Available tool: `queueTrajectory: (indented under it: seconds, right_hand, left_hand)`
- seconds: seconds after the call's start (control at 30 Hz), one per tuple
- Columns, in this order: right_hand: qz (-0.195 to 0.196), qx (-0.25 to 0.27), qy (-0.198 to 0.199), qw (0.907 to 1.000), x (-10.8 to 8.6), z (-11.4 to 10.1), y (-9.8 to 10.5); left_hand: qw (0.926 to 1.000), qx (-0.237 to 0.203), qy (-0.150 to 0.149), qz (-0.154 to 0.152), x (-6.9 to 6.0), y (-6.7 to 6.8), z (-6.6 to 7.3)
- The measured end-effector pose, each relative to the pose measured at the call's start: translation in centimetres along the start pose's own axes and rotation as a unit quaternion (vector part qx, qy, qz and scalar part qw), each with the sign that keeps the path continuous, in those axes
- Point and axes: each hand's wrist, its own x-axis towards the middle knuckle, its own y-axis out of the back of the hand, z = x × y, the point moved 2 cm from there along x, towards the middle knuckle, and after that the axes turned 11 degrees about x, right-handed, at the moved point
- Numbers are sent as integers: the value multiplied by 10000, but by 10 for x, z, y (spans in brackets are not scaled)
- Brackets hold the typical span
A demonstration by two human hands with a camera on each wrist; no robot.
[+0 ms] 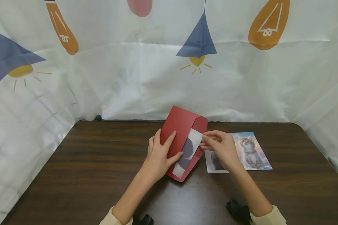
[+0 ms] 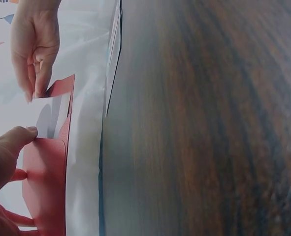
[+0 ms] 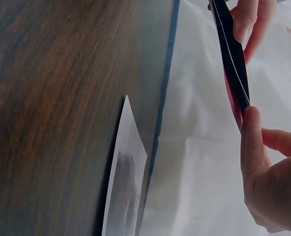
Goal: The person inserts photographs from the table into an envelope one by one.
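A red envelope (image 1: 178, 125) stands tilted above the table, its flap side toward the right. From its opening sticks a white card with grey-purple shapes (image 1: 189, 148). My left hand (image 1: 157, 157) holds the envelope, fingers spread over its front and thumb at the card's lower part. The fingers of my right hand (image 1: 221, 148) pinch the card's upper right corner. In the left wrist view the card (image 2: 50, 115) lies between the right hand (image 2: 36, 49) and the left thumb. The right wrist view shows the envelope nearly edge-on, with the right hand (image 3: 273, 177) at its end.
Right of the envelope, a kitten picture (image 1: 250, 151) lies on the dark wooden table (image 1: 87, 175). Beside it a greyer picture (image 1: 211, 162) is partly hidden by my right hand. A white patterned curtain (image 1: 146, 84) hangs behind the table.
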Motion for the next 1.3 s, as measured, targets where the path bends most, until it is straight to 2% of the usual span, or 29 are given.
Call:
queueTrajectory:
  seconds: [0.63, 0.9, 1.3]
  right_hand:
    - [240, -397, 87, 9989, -3, 4, -5]
    - [355, -584, 117, 9976, -3, 6, -6]
    - [367, -510, 170, 9979, -5, 4, -7]
  left_hand:
    - [9997, 31, -161, 178, -3, 0, 4]
    - [9998, 39, -166, 108, -3, -2, 7]
    - [9993, 105, -348, 133, -5, -5, 11]
